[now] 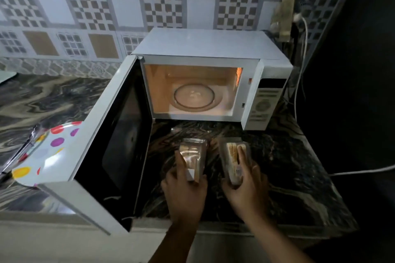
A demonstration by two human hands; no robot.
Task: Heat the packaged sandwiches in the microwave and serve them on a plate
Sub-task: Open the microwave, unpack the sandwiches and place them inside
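A white microwave (205, 47) stands on the dark marble counter with its door (119, 145) swung wide open to the left. Its lit cavity holds a bare glass turntable (194, 97). In front of it my left hand (183, 188) grips one clear-packaged sandwich (193, 156). My right hand (245, 186) grips a second packaged sandwich (233, 156). Both packs are low over the counter, side by side. A white plate with coloured dots (46, 153) lies left of the door, partly hidden by it.
Metal tongs (25, 147) rest on the plate's left edge. The marble counter (288, 166) ends at a front edge near my arms. A white cable (300, 70) runs down the dark right side behind the microwave. Patterned tiles cover the back wall.
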